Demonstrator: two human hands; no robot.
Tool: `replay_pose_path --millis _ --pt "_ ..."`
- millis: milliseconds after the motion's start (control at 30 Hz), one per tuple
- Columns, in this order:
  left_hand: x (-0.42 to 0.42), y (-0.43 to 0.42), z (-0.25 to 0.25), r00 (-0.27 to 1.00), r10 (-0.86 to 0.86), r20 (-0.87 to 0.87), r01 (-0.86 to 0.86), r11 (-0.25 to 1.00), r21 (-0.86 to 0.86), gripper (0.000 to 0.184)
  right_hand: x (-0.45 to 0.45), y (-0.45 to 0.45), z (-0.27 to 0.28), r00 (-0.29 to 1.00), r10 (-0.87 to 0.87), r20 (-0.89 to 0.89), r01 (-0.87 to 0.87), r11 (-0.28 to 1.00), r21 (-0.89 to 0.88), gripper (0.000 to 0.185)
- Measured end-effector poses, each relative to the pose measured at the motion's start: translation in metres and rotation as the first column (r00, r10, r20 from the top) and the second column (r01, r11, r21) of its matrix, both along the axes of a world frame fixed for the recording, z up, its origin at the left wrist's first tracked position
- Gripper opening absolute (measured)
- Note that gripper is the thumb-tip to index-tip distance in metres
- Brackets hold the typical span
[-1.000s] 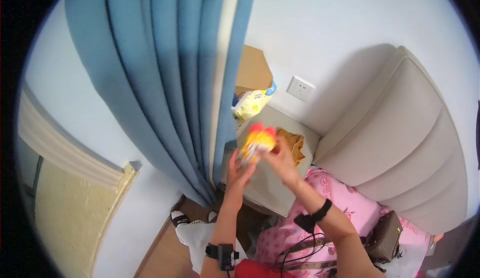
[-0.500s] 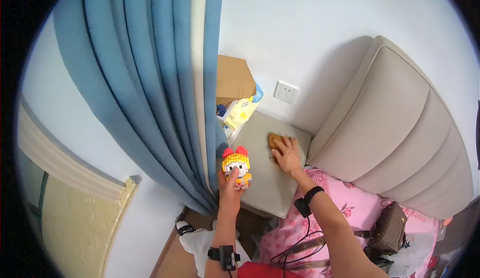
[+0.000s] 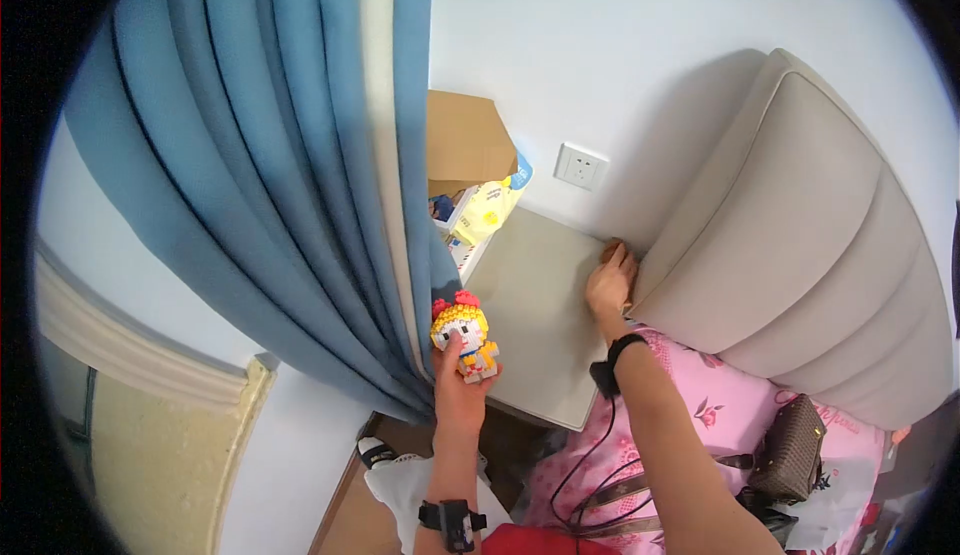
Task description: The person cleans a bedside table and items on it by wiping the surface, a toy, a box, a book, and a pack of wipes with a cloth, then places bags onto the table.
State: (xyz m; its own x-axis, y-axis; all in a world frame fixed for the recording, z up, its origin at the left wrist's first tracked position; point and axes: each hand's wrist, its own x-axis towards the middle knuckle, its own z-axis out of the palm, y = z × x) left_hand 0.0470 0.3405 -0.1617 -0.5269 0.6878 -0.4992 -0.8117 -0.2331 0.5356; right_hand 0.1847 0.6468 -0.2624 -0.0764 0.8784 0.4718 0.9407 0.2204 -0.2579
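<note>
My left hand is closed around a figure built of small toy bricks, with yellow hair, a red bow, a white face and a yellow body. The thumb presses on its front, and it is held above the near left part of the grey bedside table. At the table's far right corner, beside the headboard, my right hand curls over a small brown object. Fingers cover most of that object, so its kind does not show.
A blue curtain hangs at the left. A cardboard box and a yellow packet stand at the table's back left. The padded headboard rises at the right, above pink bedding with a brown bag and black cables.
My right hand has moved the brown object from the middle right of the table to the corner by the headboard. The brick figure has tilted slightly in my left hand.
</note>
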Motion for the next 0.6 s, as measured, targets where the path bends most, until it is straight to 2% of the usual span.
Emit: replay_pose_path --millis 133,167,300,400,600 --pt "0.001 -0.009 0.008 0.998 0.062 0.009 -0.062 0.998 -0.006 0.043 -0.019 0.005 0.017 0.987 -0.093 -0.129 0.072 0.985 -0.157 0.047" --pt "0.002 -0.01 0.012 0.996 0.088 0.006 -0.088 0.996 -0.02 0.043 -0.025 0.008 0.016 0.982 -0.082 -0.167 0.059 0.989 -0.138 0.045" --pt "0.002 -0.006 0.006 0.996 0.081 0.036 -0.08 0.997 -0.018 0.042 -0.062 0.009 0.008 0.96 0.223 -0.172 -0.237 0.97 -0.063 0.046" --pt "0.008 -0.004 0.012 0.997 0.03 0.077 -0.032 0.999 0.03 0.042 -0.097 0.014 0.008 0.917 0.358 -0.173 -0.381 0.916 -0.123 0.05" --pt "0.011 -0.004 0.02 0.996 0.053 0.066 -0.056 0.997 0.055 0.041 -0.167 0.018 0.005 0.86 0.498 -0.117 -0.509 0.855 -0.1 0.047"
